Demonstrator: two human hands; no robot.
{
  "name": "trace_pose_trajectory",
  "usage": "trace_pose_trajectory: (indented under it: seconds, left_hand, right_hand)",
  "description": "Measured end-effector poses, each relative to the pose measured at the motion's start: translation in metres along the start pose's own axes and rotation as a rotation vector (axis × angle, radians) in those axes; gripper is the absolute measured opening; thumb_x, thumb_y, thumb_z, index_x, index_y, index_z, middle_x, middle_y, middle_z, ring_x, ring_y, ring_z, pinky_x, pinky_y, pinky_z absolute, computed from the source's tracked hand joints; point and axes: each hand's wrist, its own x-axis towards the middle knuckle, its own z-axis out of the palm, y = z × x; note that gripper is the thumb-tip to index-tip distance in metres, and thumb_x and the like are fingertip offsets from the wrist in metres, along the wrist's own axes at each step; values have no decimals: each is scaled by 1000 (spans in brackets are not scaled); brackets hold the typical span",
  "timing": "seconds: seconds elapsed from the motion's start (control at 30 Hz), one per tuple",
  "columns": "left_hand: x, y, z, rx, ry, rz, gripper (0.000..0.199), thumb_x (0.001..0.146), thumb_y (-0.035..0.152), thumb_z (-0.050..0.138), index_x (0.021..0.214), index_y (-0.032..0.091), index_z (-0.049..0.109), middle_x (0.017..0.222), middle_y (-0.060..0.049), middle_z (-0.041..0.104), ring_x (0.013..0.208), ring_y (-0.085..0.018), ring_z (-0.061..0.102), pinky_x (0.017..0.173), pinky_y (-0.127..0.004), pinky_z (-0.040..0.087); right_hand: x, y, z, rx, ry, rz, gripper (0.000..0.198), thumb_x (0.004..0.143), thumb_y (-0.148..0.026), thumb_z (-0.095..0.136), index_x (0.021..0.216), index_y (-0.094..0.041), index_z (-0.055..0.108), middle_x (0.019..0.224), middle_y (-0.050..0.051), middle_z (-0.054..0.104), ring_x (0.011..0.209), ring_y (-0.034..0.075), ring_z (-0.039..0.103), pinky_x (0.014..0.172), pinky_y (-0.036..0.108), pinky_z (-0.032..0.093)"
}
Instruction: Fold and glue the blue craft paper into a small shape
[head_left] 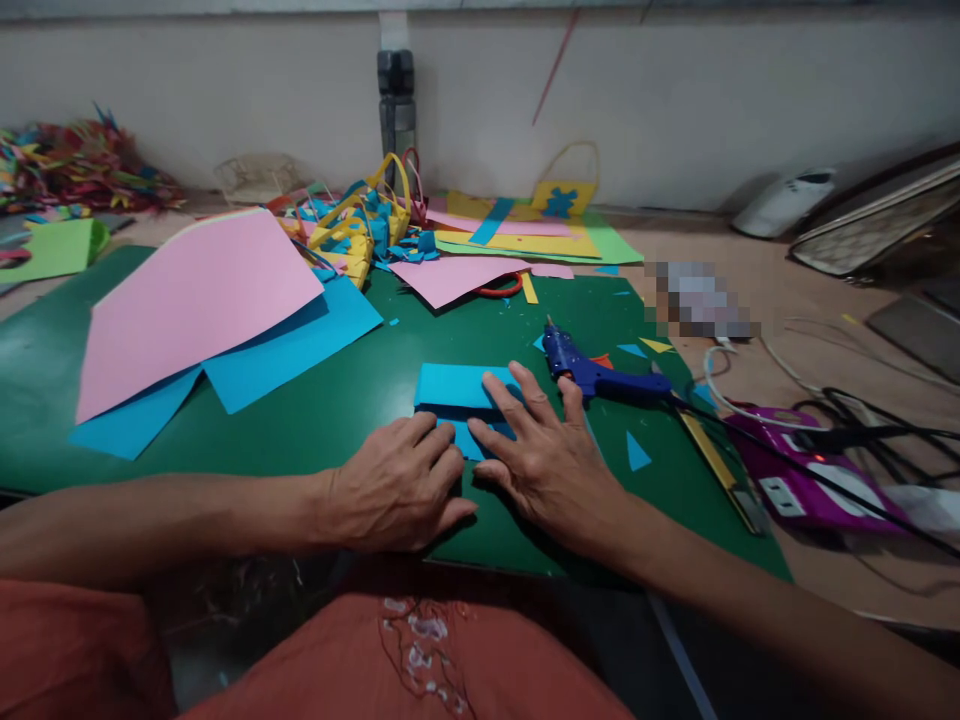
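A folded piece of blue paper [459,386] lies on the green cutting mat [315,440] in front of me, a raised fold along its far part. My left hand [401,480] is curled closed at the paper's near left edge, with its fingertips partly hidden. My right hand [547,450] rests spread over the right side of the paper, fingers apart and pressing on it. Just beyond the right hand lies a blue glue gun [600,378], its nozzle pointing away from me. Between the hands, part of the paper's near edge is covered.
Pink sheets [202,305] overlap blue sheets [300,345] on the left. Small yellow-and-blue paper baskets [360,235] stand behind. Red-handled scissors [502,288] lie partly under pink paper. At right are a box cutter [720,465], a purple power strip [806,480] and cables.
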Motion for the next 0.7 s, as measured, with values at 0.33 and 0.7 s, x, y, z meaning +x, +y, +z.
trace_pose_trajectory:
  seconds: [0.33,0.7]
  left_hand:
    - [1,1,0,-10,-125,-98,64,87,57,32,114,2,52,113,-21,55,96,-33,48,76,-44,45]
    - [0,0,1,12,-41,-60,56,88,51,35,108,3,56,106,-20,59,93,-30,51,76,-42,46]
  right_hand:
    - [-1,1,0,26,18,35,34,90,-37,41,110,-19,63,137,17,44,131,38,28,96,62,22]
    - [3,1,9,3,7,-11,40,87,-47,44,117,-24,57,142,17,37,132,39,24,94,64,21]
